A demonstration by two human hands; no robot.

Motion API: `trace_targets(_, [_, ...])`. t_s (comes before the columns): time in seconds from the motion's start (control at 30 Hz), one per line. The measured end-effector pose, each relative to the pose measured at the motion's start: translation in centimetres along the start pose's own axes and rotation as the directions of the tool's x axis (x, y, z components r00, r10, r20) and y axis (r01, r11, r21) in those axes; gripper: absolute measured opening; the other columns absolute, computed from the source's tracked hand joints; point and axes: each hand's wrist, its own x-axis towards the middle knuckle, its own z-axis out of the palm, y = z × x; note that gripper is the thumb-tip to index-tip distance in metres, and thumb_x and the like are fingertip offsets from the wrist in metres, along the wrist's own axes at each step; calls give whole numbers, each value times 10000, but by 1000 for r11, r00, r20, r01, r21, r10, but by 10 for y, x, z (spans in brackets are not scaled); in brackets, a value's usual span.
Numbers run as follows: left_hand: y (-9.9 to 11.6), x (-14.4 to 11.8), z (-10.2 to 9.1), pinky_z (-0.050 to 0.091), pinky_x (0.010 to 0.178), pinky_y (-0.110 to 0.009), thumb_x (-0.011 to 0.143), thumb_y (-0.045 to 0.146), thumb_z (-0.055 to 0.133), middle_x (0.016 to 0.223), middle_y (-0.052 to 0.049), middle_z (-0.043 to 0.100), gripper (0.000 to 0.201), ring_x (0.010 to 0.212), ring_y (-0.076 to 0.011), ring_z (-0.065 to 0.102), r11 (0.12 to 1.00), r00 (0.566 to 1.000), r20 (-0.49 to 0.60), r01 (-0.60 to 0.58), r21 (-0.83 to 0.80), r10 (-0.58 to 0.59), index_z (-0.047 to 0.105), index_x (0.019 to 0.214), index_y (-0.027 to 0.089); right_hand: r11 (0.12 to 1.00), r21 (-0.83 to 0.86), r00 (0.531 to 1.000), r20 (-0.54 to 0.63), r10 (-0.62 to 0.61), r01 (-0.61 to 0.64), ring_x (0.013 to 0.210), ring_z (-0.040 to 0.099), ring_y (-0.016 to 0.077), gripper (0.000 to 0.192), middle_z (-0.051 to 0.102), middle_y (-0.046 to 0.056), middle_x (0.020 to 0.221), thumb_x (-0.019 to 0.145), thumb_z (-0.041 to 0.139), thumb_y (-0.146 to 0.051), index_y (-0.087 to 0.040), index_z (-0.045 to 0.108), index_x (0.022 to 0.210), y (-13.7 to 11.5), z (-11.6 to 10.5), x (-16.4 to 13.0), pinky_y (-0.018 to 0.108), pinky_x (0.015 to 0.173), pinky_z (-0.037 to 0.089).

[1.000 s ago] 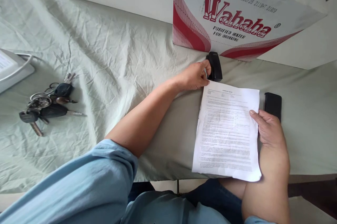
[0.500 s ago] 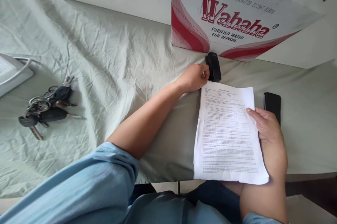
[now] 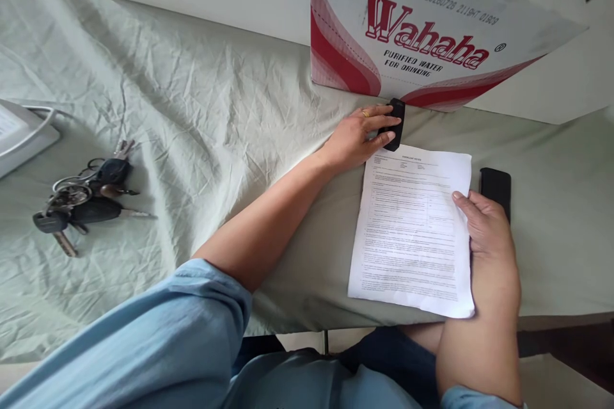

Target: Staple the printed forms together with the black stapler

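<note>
My left hand (image 3: 357,137) reaches to a small black stapler (image 3: 397,120) by the carton's base. Its fingers lie across the stapler's top, with the thumb near the lower end. A printed sheet of paper (image 3: 410,236) lies tilted just below, its top edge close to the stapler; whether the corner is inside the jaws is hidden. My right hand (image 3: 489,223) pinches the paper's right edge, thumb on top and the fingers underneath out of sight.
A Wahaha water carton (image 3: 426,31) stands behind the stapler. A black phone-like object (image 3: 496,188) lies right of the paper. On the left are a bunch of keys (image 3: 89,194) and a white device (image 3: 23,137). Wrinkled green cloth (image 3: 192,108) covers the surface.
My left hand has gone from the paper's top corner to lying over the stapler, fingers now stretched across it. The paper has shifted slightly up and turned a little.
</note>
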Motion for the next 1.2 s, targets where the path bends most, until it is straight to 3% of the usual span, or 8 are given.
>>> trace_targets(0.17, [0, 0, -1, 449, 1518, -605, 1184, 353, 696, 1860, -147, 699, 487, 1777, -372, 595, 998, 1000, -16, 24, 56, -23, 856, 1629, 238, 1000, -7, 1000, 8, 5, -4, 729, 805, 262, 689, 901, 28, 844, 628, 1141, -779, -249, 944, 1022, 1, 0, 1, 392, 692, 678])
trace_targets(0.5, [34, -6, 4, 522, 1243, -628, 1064, 405, 915, 1372, -163, 814, 461, 1466, -447, 647, 926, 972, -117, 232, 298, -206, 934, 1518, 327, 1000, -29, 1000, 20, -2, 2, 837, 852, 291, 699, 927, 37, 926, 702, 1114, -787, -244, 927, 1100, 1, -4, 4, 400, 776, 693])
trace_targets(0.67, [31, -3, 1, 561, 1127, -421, 1102, 346, 867, 1116, -83, 846, 511, 1158, -277, 755, 967, 967, -17, 254, 32, -254, 880, 1603, 252, 1000, 5, 997, 82, -9, 9, 891, 895, 330, 716, 946, 67, 967, 659, 1142, -765, -252, 949, 1119, -5, -5, -4, 487, 888, 744])
trace_targets(0.77, [23, 1, -2, 555, 971, -317, 1131, 291, 815, 1006, -27, 817, 499, 920, -170, 707, 946, 957, -62, 268, -181, -283, 832, 1619, 185, 1000, 22, 993, 116, -22, 20, 915, 914, 371, 636, 945, 94, 950, 610, 1185, -678, -243, 964, 1017, -10, -9, -12, 551, 945, 762])
trace_targets(0.87, [24, 3, -7, 520, 864, -296, 1200, 363, 728, 880, -7, 758, 267, 824, -139, 649, 896, 933, -106, 293, -334, -345, 895, 1275, 168, 994, 68, 994, 61, -92, 88, 968, 921, 374, 603, 956, 94, 983, 574, 1194, -660, -260, 965, 964, -12, -8, -17, 584, 1065, 749])
trace_targets(0.97, [33, 2, -14, 484, 782, -320, 1253, 573, 617, 813, -24, 716, 541, 757, -135, 599, 812, 908, -49, 348, -469, -417, 810, 915, 198, 975, 125, 983, -35, -183, 186, 1098, 918, 356, 580, 967, 73, 1042, 604, 1175, -688, -279, 956, 954, -11, 1, -14, 585, 1224, 694])
trace_targets(1.1, [37, -3, -21, 407, 705, -356, 1158, 724, 716, 689, -8, 579, 630, 678, -138, 492, 784, 924, 114, 371, -498, -364, 740, 795, 210, 961, 148, 970, -98, -221, 234, 1109, 904, 333, 512, 956, 67, 1023, 658, 1169, -631, -263, 941, 931, -6, 12, -5, 569, 1205, 703])
trace_targets(1.2, [28, -4, -21, 392, 717, -350, 975, 495, 905, 722, 6, 614, 370, 730, -144, 532, 856, 956, 191, 286, -430, -223, 746, 813, 204, 957, 154, 964, -134, -227, 247, 991, 885, 293, 545, 947, 44, 998, 596, 1185, -631, -267, 938, 919, -1, 14, 3, 540, 1104, 740])
